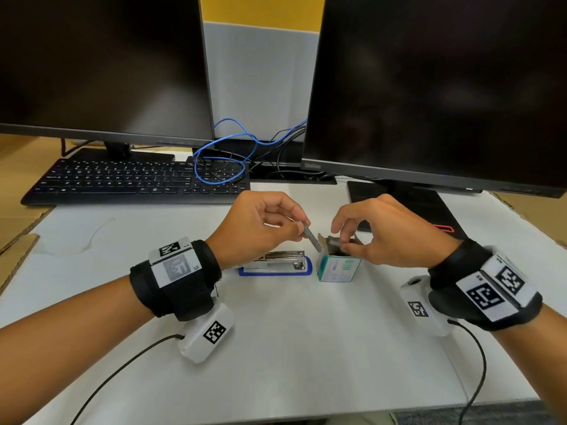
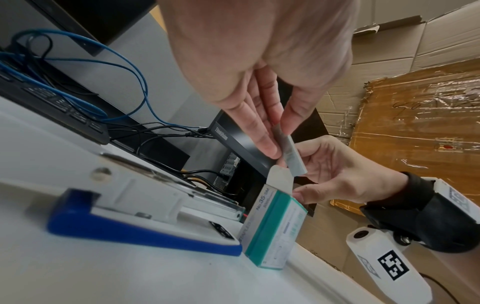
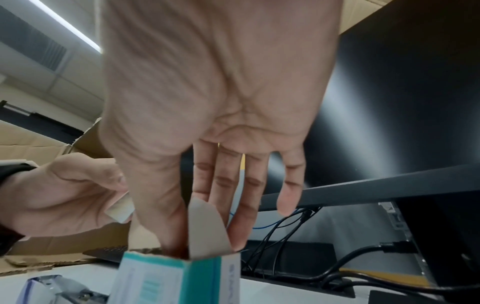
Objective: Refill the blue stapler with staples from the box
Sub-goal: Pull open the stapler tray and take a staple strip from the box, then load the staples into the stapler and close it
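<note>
The blue stapler (image 1: pixel 276 264) lies on the white table (image 1: pixel 306 348), its metal magazine on top, partly hidden under my left wrist. Just right of it stands the teal and white staple box (image 1: pixel 339 267), flaps open at the top. My left hand (image 1: pixel 302 230) pinches a grey strip of staples (image 1: pixel 312 240) between thumb and fingers, tilted just above the box's left flap. My right hand (image 1: pixel 340 240) holds the box at its open top, thumb tip (image 3: pixel 168 236) inside and fingers behind the far flap. The left wrist view shows the strip (image 2: pixel 292 158), the stapler (image 2: pixel 145 224) and the box (image 2: pixel 275 230).
Two dark monitors (image 1: pixel 429 87) stand at the back, with a black keyboard (image 1: pixel 132 182) and looped blue cable (image 1: pixel 227 161) behind the hands. A black monitor base (image 1: pixel 408 207) lies back right. Cardboard (image 1: pixel 18 185) borders the table on both sides.
</note>
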